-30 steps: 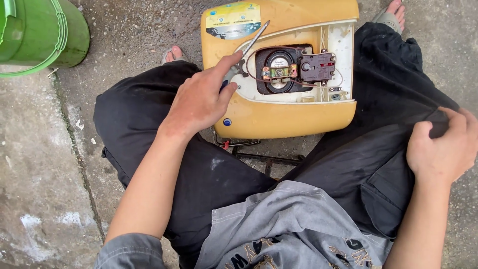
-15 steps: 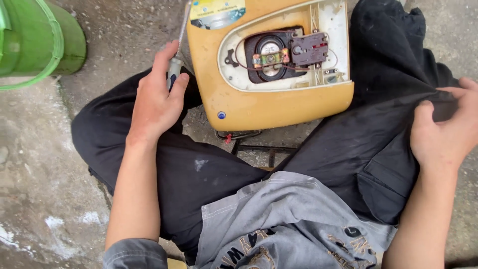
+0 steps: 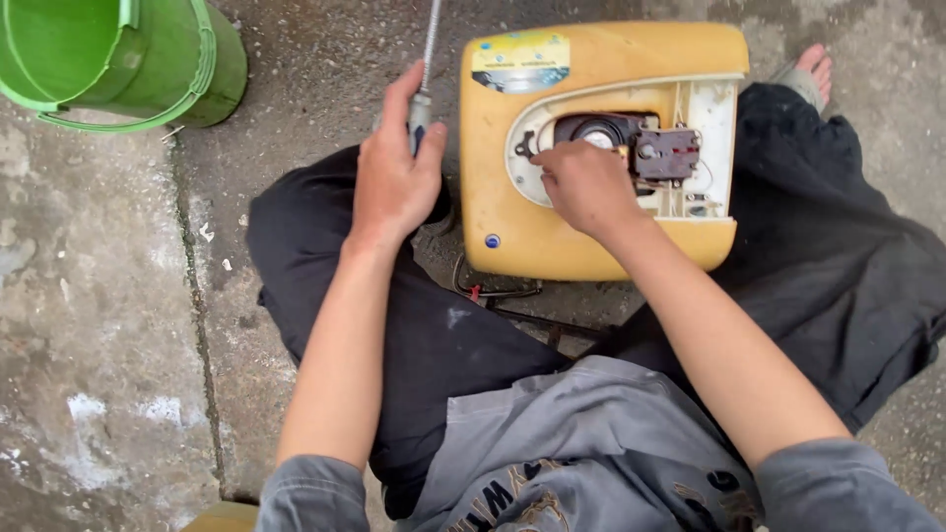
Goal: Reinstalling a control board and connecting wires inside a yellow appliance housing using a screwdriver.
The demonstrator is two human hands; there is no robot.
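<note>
Left hand [image 3: 394, 177] wrapped around the dark handle of a long screwdriver with a bright metal shaft [image 3: 428, 49], thumb and fingers closed on the grip, shaft pointing up and away toward the top edge of view, just left of the appliance. Right hand [image 3: 583, 185] resting on a yellow plastic appliance housing with rounded corners [image 3: 512, 227], fingers curled down into its open white-lined recess, covering part of what sits there; impossible to tell whether anything is pinched between the fingertips. Beside those fingers, inside the recess, a round black part [image 3: 591, 128] and a dark grey block-shaped mechanism [image 3: 668, 154], the block touching the recess's right side. A coloured label [image 3: 520, 61] on the housing's upper left corner and a small blue round button [image 3: 491, 240] near its lower left. Housing lying flat on the ground between the spread legs in loose black trousers [image 3: 434, 335], with thin dark wires [image 3: 493, 292] trailing out from under its near edge. Grey printed shirt [image 3: 581, 443] at the bottom of view. One bare foot [image 3: 810, 71] showing at upper right. A green plastic bucket [image 3: 128, 59] standing on the wet, cracked concrete floor [image 3: 99, 325], well apart at upper left.
</note>
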